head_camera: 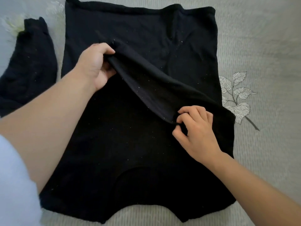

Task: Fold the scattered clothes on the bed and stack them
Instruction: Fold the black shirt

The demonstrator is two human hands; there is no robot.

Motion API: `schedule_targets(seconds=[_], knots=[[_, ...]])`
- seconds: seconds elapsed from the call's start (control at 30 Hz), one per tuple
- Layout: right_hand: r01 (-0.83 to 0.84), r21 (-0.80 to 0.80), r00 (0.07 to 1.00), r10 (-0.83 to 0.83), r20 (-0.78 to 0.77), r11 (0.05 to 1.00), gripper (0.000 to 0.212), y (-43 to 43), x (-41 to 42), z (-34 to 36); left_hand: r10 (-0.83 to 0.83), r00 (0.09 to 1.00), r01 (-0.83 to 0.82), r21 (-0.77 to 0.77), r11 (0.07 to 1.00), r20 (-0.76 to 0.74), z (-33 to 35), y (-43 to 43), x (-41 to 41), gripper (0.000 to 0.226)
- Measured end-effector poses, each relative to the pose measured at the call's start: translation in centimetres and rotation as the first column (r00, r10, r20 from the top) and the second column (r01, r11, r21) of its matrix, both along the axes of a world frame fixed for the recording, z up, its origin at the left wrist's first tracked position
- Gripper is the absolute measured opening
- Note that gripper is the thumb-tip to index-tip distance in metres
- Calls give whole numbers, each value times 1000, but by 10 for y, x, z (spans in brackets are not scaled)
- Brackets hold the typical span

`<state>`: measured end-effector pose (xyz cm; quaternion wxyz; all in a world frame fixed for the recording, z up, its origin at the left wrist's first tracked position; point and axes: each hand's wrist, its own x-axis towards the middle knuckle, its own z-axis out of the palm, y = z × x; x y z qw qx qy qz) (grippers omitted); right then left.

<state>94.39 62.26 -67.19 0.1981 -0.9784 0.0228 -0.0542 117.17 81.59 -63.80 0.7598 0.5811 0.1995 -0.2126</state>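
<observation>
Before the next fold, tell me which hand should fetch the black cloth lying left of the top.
Left, probably. The left hand grips the folded flap on the side nearest the loose black cloth; the right hand pinches the flap's other end, across the black top.

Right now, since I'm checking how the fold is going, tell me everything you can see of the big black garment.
The black garment is a soft-looking knit flecked with pale lint, spread flat on the grey bedspread, its apparent neckline nearest the camera. A flap, seemingly a sleeve, is lifted diagonally across its middle: the left hand grips the flap's upper end, the right hand pinches its lower edge.
</observation>
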Motion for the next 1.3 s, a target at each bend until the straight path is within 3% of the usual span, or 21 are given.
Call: schedule_targets(seconds=[0.07, 0.2, 0.3, 0.37, 0.43, 0.5, 0.6, 0.77, 0.87, 0.97, 1.13, 1.2, 1.3], knots=[[-73, 112, 997, 76, -20, 991, 13, 7, 1, 10, -11, 997, 3, -110, 994, -74, 1, 13, -3, 29], [-144, 229, 916, 217, -338, 963, 31, 21, 4, 17, 6, 972, -15, -39, 999, -235, -20, 41, -22, 49], [-104, 90, 982, 116, -146, 991, 15, 29, 12, 13, -46, 974, 34, -54, 998, -223, -21, 47, -20, 22], [-25, -18, 998, 24, -51, 1000, 29, 36, 19, 11, -59, 984, 51, -56, 997, -165, -19, 46, -6, 24], [-3, -124, 986, -18, -163, 992, 53, 43, 24, 8, -11, 996, 9, -26, 1000, -91, -22, 47, 9, 41], [-34, -200, 935, -39, -352, 979, 65, 48, 24, 1, -10, 1000, 10, 178, 984, -5, -31, 51, 15, 42], [-51, -251, 893, -68, -445, 967, 66, 52, 22, -12, -148, 982, 64, 535, 842, 115, -41, 56, 3, 50], [-41, -213, 923, -45, -383, 976, 68, 82, 27, -4, -457, 837, -5, 840, 542, 300, -18, 94, -30, 53], [-139, -173, 936, 72, -345, 975, 66, 121, 35, -3, -450, 819, -144, 886, 440, 356, -10, 152, -51, 44], [-242, -140, 929, 187, -319, 960, 65, 173, 47, -7, -249, 914, -209, 898, 387, 320, -15, 224, -68, 38], [-373, -83, 893, 334, -301, 924, 65, 246, 59, -14, 139, 979, -202, 823, 531, 151, -31, 304, -84, 28], [-374, -67, 890, 337, -306, 925, 64, 261, 60, -19, 179, 978, -196, 770, 607, 108, -37, 312, -82, 23], [-339, -59, 906, 309, -291, 939, 63, 264, 59, -24, 182, 983, -166, 600, 783, 34, -38, 302, -72, 34]])
